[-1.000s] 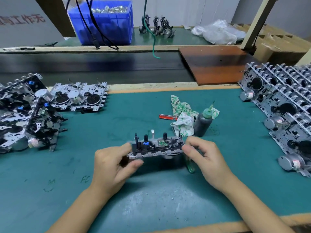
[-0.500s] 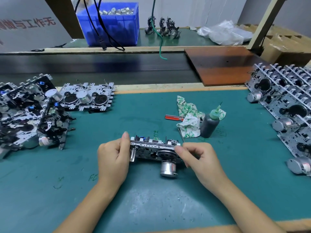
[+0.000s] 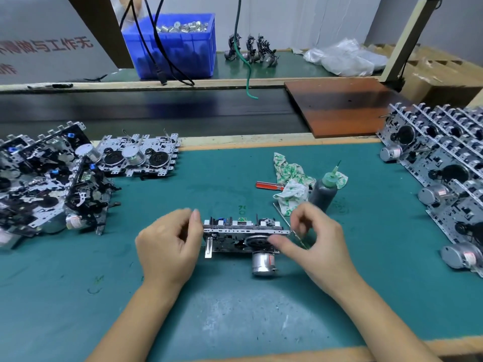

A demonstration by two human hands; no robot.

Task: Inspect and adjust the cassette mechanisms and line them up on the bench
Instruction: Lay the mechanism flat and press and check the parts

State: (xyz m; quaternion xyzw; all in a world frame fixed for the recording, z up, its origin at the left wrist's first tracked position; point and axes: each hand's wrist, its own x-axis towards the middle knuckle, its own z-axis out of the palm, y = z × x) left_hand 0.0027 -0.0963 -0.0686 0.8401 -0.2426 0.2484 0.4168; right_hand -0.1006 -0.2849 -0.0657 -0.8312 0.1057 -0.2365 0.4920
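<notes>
Since half a second ago our left hand [image 3: 167, 244] has let go of the cassette mechanism [image 3: 243, 237]; fingers loosely curled, it holds nothing, just beside the left end. Mid-mat, the mechanism stands on edge, motor [image 3: 262, 263] toward us. Our right hand [image 3: 317, 241] touches the flywheel with its thumb, seemingly pinching a thin tool. We judge inspection under way; next, careful adjustment, then placing it in the row [image 3: 441, 163] at right.

One head-worn camera looks forward and down, close over the green bench mat [image 3: 235, 322].
</notes>
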